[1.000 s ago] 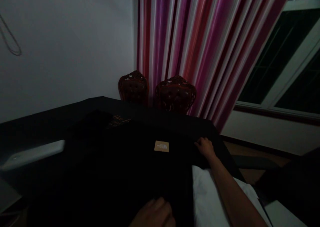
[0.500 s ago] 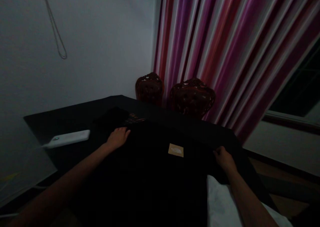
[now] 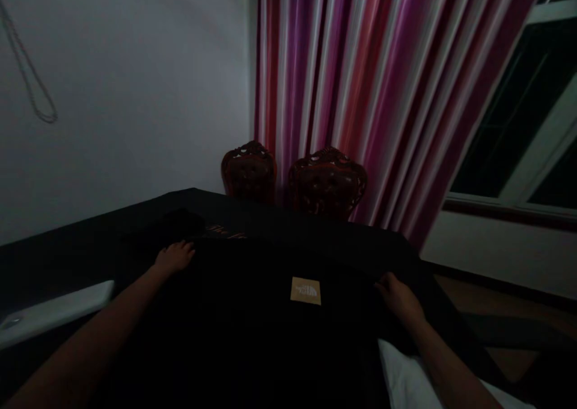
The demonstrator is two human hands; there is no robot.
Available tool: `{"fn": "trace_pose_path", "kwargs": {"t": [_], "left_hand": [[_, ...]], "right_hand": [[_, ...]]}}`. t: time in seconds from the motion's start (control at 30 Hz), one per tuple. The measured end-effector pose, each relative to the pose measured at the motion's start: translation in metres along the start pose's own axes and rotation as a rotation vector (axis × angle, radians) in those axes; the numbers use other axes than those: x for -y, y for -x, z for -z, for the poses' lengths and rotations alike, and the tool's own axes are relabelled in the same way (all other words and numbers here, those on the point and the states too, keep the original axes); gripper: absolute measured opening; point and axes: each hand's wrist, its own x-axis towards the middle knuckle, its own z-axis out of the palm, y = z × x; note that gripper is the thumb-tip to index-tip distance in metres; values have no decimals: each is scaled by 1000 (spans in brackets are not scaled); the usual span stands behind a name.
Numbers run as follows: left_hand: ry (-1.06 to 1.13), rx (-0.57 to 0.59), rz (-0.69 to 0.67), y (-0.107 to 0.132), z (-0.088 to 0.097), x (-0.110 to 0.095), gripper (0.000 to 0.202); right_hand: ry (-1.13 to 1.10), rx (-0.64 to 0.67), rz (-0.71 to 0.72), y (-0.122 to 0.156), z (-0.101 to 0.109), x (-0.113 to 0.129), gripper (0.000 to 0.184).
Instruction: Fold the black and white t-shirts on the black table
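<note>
A black garment [image 3: 252, 331] with a small tan label [image 3: 305, 291] lies spread on a table covered in black cloth [image 3: 90, 240]. My left hand [image 3: 175, 256] rests at the garment's far left corner, fingers curled on the fabric. My right hand [image 3: 396, 295] is at the garment's far right corner, its fingers closed on the edge. Both arms reach forward across the garment. The room is very dim, so folds in the cloth are hard to see.
A white flat device [image 3: 54, 313] lies on the table at the left. Another dark folded garment with faint lettering [image 3: 225, 233] lies beyond. White fabric [image 3: 406, 379] shows under my right arm. Two carved chair backs [image 3: 327, 183] stand before a striped curtain [image 3: 360, 96].
A second ago my left hand was near the bottom edge; it has since reached out to the garment's far left corner. My right hand has stayed at the right corner. The camera swayed.
</note>
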Motion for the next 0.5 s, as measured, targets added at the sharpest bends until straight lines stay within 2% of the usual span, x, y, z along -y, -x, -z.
{"fn": "trace_pose_path", "kwargs": {"t": [0.07, 0.13, 0.2, 0.27, 0.33, 0.4, 0.47, 0.5], "left_hand": [[-97, 5, -53, -8, -7, 4, 28], [-156, -13, -146, -10, -10, -3, 34], [-183, -29, -241, -1, -8, -23, 43], [-193, -35, -355, 30, -3, -58, 47], [-155, -25, -507, 88, 4, -102, 45], [18, 28, -681, 170, 8, -144, 36], [162, 119, -815, 259, 5, -176, 25], [220, 87, -898, 299, 1, -187, 23]], "right_hand": [[-13, -14, -40, 7, 8, 9, 19], [-26, -25, -77, 12, 16, 18, 22], [-26, -28, -104, 15, 21, 24, 25], [-18, -26, -122, 15, 22, 26, 28], [-12, -25, -139, 14, 22, 25, 30], [-11, -25, -153, 13, 20, 23, 35], [-17, -25, -157, 14, 20, 23, 39], [-21, -26, -156, 14, 20, 23, 40]]}}
